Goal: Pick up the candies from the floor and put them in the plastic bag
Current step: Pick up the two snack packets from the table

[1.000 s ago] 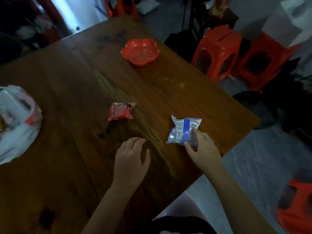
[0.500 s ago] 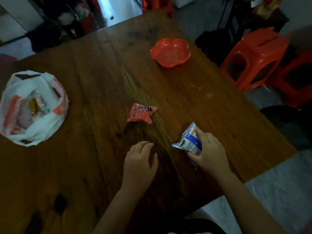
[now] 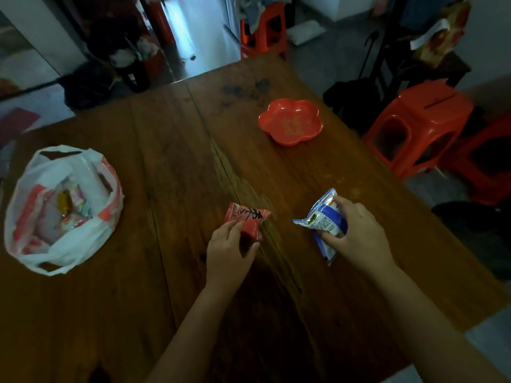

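Left hand [image 3: 229, 250] reaches forward, now pinching the red candy [image 3: 247, 217], lying crosswise; right hand [image 3: 359, 233] grips the blue packet [image 3: 322, 219], pointing away.

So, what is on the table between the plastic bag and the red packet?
Nothing: in the head view, only bare wooden table lies between the plastic bag and the red packet.

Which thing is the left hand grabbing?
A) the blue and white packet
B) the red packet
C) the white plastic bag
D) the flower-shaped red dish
B: the left hand pinches the red packet at its near edge, while the right hand grips the blue and white packet.
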Demonstrator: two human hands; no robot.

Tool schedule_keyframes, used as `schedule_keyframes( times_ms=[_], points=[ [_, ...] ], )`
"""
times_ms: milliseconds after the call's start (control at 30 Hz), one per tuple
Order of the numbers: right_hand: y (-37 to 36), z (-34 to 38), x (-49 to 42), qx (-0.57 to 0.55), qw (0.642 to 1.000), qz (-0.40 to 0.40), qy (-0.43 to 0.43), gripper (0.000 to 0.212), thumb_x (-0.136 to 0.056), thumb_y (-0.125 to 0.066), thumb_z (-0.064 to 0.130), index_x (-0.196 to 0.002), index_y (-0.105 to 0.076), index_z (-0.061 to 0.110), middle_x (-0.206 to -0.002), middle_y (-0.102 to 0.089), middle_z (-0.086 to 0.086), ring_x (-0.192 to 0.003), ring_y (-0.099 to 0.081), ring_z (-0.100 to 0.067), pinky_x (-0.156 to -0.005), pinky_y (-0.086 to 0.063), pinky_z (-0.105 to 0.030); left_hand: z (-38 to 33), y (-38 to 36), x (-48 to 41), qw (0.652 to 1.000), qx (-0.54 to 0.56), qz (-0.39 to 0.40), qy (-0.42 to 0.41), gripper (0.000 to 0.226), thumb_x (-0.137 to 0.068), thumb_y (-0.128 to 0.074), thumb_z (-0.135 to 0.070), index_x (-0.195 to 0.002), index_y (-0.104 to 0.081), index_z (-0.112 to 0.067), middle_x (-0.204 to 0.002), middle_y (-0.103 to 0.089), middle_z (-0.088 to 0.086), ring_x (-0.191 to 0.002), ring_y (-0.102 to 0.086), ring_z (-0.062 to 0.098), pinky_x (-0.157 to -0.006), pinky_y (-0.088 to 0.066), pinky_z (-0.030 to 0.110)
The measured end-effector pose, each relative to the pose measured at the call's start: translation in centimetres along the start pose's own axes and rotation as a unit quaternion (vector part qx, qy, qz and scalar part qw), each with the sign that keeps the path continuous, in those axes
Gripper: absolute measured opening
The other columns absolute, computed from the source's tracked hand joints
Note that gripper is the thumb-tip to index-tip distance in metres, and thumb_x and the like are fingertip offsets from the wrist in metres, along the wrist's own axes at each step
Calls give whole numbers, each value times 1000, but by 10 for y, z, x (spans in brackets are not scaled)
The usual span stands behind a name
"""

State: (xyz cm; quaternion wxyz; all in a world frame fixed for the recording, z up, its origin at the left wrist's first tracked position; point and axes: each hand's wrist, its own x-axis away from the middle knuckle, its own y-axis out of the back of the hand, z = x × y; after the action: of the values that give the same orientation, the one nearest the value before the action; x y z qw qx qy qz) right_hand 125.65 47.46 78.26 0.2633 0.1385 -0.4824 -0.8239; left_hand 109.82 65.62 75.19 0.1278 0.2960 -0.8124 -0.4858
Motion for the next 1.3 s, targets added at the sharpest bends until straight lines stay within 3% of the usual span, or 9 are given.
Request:
schedule_keyframes(
  times_ms=[367, 533, 733, 1133, 1300],
  points=[
    [-9, 10, -47, -10, 1000, 15, 0, 77, -72, -68, 41, -135, -30, 19, -110, -52, -8, -98, -50, -21, -79, -46, -38, 42, -11, -72, 978, -60, 183, -81, 90, -64, -61, -67, -138, -28, -27, -148, -30, -3, -136, -15, 20, -109, -12, 44],
    [-17, 10, -47, -15, 999, 31, -5, 77, -73, -67, 42, -136, -28, 19, -111, -52, -8, -100, -50, -20, -82, -47, -40, 45, -13, -69, 983, -85, 139, -80, 83, -65, -65, -63, -131, -40, -19, -134, -44, 8, -126, -32, 25, -106, -22, 41],
    [-23, 12, -41, -24, 999, 38, -4, 77, -73, -67, 44, -135, -29, 19, -111, -53, -7, -99, -50, -19, -80, -47, -38, 44, -17, -46, 991, -76, 97, -52, 76, -66, -68, -54, -127, -44, -15, -124, -50, 7, -112, -43, 22, -94, -36, 37],
    [-16, 5, 3, -25, 998, 53, 4, 77, -73, -66, 45, -136, -27, 21, -108, -52, -5, -97, -51, -17, -83, -50, -44, 14, -8, 19, 999, -20, 5, 25, 71, -62, -73, -46, -120, -50, -13, -112, -57, 3, -102, -48, 18, -87, -30, 28],
    [-17, 8, 21, -16, 997, 68, 45, 78, -73, -66, 44, -136, -27, 22, -106, -51, -3, -91, -46, -10, -82, -49, -39, 2, 13, 59, 997, -6, -45, 56, 68, -62, -76, -42, -118, -51, -13, -109, -58, 3, -97, -50, 17, -84, -33, 28]
  ],
)
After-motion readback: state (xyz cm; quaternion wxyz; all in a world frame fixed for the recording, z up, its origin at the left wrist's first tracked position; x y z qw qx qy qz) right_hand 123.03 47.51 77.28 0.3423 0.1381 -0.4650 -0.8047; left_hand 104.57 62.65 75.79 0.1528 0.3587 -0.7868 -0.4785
